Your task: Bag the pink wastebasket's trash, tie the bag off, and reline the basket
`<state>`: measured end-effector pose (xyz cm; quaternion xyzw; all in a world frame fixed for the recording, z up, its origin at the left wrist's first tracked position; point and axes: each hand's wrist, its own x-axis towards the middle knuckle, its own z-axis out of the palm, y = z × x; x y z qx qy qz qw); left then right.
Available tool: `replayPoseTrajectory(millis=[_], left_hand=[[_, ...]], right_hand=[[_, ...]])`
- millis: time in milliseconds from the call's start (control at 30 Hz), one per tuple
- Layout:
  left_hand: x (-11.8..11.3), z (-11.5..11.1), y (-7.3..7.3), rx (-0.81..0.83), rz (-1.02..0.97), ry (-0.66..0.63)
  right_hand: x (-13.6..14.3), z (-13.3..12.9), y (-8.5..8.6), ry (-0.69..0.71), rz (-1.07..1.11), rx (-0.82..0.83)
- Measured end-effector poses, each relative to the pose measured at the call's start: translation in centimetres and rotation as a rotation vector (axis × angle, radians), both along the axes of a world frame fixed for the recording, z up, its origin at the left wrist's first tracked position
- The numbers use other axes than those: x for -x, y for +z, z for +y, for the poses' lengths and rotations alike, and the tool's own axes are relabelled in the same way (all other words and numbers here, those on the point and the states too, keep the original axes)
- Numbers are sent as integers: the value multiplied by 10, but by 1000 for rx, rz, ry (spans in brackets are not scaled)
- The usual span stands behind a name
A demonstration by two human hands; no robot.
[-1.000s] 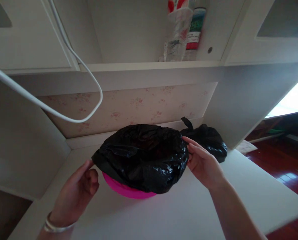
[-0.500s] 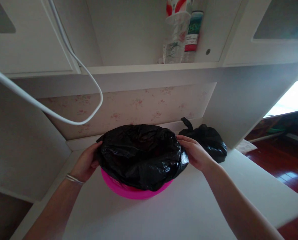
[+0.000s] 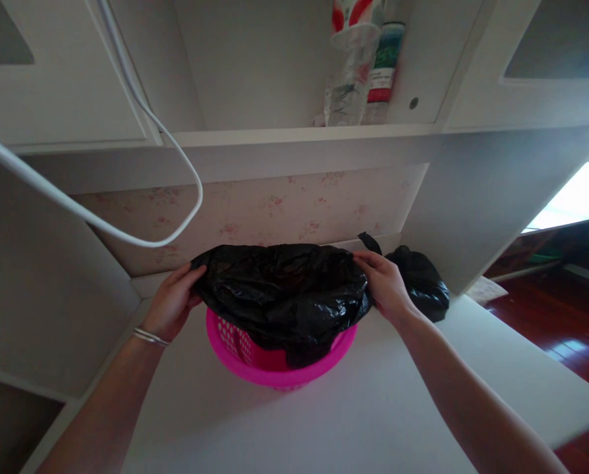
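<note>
A black plastic bag (image 3: 284, 296) is stretched between my two hands over a pink perforated basket (image 3: 275, 376). Its lower part hangs into the basket, whose front rim and inner left wall show. My left hand (image 3: 174, 299), with a silver bangle at the wrist, pinches the bag's upper left edge. At the bag's upper right edge, my right hand (image 3: 384, 284) grips it with fingers closed. The basket's back rim is hidden behind the bag.
A second black bag (image 3: 420, 283), knotted, lies on the white counter (image 3: 284, 434) behind my right hand. A white cable (image 3: 196, 191) loops down at the left. Above, an open cabinet shelf (image 3: 294, 135) holds cups and a can (image 3: 386, 62).
The bag's front edge has lifted back off the basket's front rim, showing more of the basket's inside. My right hand has moved slightly up and right, still holding the bag.
</note>
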<state>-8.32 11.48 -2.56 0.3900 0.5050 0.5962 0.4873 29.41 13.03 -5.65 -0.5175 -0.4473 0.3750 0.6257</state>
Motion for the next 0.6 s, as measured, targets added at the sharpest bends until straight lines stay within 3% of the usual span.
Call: replayPoseTrajectory(millis=[333, 600], left_hand=[[-11, 9, 9, -124, -89, -99], [-21, 21, 22, -90, -127, -144]], right_hand=[[6, 14, 15, -15, -50, -177], [17, 28, 19, 58, 43, -132]])
